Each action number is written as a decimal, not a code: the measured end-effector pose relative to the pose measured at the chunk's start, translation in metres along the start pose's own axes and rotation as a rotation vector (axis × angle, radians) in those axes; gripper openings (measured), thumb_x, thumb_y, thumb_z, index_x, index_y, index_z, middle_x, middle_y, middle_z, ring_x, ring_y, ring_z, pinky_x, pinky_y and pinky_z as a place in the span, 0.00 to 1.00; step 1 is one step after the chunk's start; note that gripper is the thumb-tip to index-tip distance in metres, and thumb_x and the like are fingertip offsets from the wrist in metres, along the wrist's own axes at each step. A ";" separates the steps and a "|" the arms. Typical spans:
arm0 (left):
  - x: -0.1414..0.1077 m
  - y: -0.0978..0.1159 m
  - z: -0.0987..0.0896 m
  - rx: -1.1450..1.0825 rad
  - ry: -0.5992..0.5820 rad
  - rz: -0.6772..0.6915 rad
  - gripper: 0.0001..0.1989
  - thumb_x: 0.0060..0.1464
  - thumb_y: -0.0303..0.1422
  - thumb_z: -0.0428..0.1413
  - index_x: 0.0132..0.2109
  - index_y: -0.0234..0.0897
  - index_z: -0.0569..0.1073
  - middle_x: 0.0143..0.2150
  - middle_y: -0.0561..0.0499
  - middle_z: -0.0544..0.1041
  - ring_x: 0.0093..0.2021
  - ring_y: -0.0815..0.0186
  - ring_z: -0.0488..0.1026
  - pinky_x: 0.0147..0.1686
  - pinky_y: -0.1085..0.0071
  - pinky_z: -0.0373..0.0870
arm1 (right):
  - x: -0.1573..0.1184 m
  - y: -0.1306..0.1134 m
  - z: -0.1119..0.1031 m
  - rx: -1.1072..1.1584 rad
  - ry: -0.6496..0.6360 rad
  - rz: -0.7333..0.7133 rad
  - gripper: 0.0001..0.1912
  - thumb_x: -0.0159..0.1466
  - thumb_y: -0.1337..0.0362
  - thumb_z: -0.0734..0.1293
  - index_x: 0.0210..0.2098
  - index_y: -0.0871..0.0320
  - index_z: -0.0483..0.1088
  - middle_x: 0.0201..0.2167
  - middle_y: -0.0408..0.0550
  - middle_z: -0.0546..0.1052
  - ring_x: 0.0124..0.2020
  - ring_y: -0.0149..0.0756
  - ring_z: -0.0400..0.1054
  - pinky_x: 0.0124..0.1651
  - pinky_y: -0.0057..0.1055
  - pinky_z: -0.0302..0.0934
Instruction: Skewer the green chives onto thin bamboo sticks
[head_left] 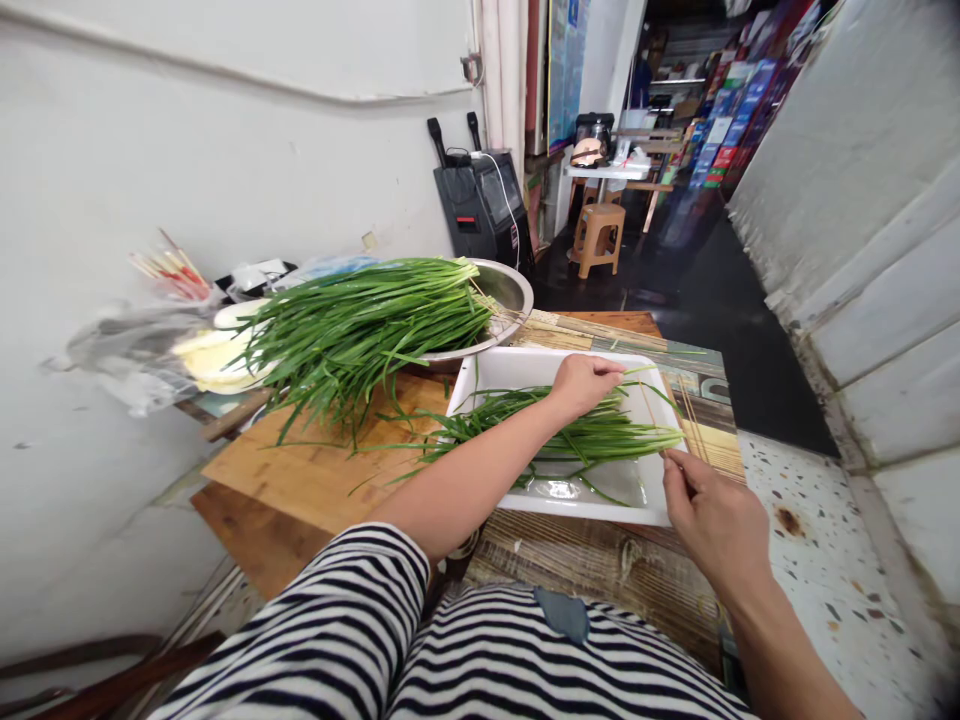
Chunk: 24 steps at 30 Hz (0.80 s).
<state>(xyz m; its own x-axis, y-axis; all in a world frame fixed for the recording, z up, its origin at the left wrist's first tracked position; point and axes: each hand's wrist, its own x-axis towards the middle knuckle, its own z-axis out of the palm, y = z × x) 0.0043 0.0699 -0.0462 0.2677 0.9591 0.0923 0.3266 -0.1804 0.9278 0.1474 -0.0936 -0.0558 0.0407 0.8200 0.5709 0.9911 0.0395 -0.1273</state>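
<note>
Over the far side of a white tray (559, 358), my left hand (586, 388) is closed, its fingertips pinching a thin green chive stalk (639, 370). My right hand (712, 510) is at the tray's right rim, thumb and fingers pressed together. Between them appears the end of a thin bamboo skewer (649, 405), partly hidden by greens. A bundle of chives (592, 440) lies in the tray, pale ends toward my right hand. Some water shows on the tray bottom. My left forearm covers part of the bundle.
A metal bowl (514, 290) heaped with more chives (367, 330) stands behind left. Loose skewers (691, 420) lie on the table right of the tray. Plastic bags (135, 350) and skewers in a bag (176, 275) are by the wall. A black speaker (480, 205) and brown stool (598, 240) stand beyond.
</note>
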 end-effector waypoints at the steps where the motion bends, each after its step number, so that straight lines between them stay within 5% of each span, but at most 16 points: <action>1: 0.000 0.000 0.000 0.001 0.000 0.001 0.12 0.49 0.31 0.59 0.41 0.33 0.81 0.33 0.49 0.81 0.32 0.70 0.76 0.43 0.73 0.73 | 0.000 0.000 0.000 -0.001 -0.002 -0.002 0.18 0.65 0.59 0.58 0.37 0.60 0.78 0.23 0.47 0.78 0.20 0.32 0.68 0.25 0.27 0.51; 24: -0.004 0.002 -0.003 -0.016 -0.036 0.076 0.12 0.50 0.30 0.59 0.42 0.34 0.81 0.38 0.48 0.82 0.40 0.68 0.77 0.47 0.73 0.71 | 0.000 0.000 -0.001 -0.036 0.001 -0.018 0.18 0.65 0.59 0.58 0.37 0.60 0.78 0.21 0.48 0.77 0.18 0.33 0.67 0.25 0.27 0.52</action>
<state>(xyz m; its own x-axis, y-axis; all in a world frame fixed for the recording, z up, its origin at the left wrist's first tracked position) 0.0012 0.0662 -0.0438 0.3241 0.9341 0.1499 0.2896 -0.2488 0.9242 0.1471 -0.0943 -0.0549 0.0234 0.8190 0.5734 0.9955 0.0335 -0.0884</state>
